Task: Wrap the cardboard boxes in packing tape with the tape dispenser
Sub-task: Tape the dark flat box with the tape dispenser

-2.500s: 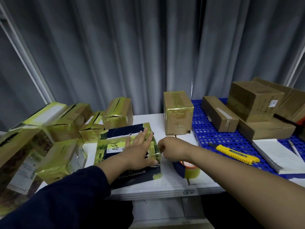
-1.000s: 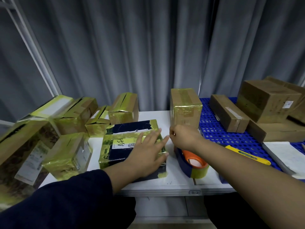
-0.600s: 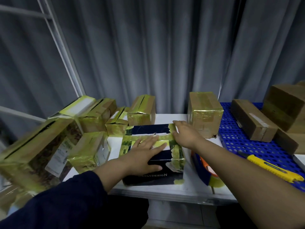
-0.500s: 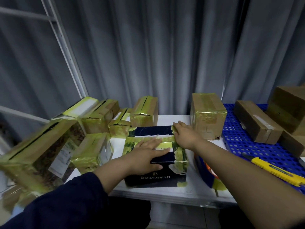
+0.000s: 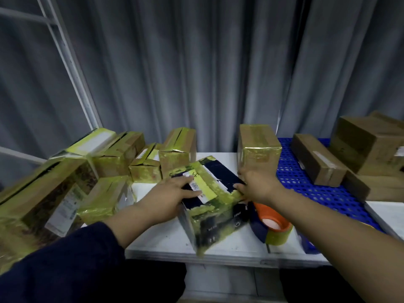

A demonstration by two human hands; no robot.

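Note:
A dark blue box point(image 5: 215, 217) banded with yellowish tape stands tilted on the white table point(image 5: 166, 241), its near corner over the front edge. My left hand point(image 5: 172, 193) grips its top left side, fingers laid over the white label. My right hand point(image 5: 258, 185) grips its right far edge. The tape dispenser point(image 5: 271, 226), blue with an orange hub and a yellowish roll, lies on the table just right of the box, under my right forearm.
Several tape-wrapped boxes point(image 5: 105, 200) crowd the left side and back of the table. A wrapped upright box point(image 5: 258, 149) stands behind my right hand. Plain cardboard boxes point(image 5: 317, 162) sit on a blue perforated tray point(image 5: 306, 189) to the right. Grey curtain behind.
The dark box, flat on the table before, has been lifted and turned by both hands so it now stands tilted. My right hand shifted from the far corner to the right edge.

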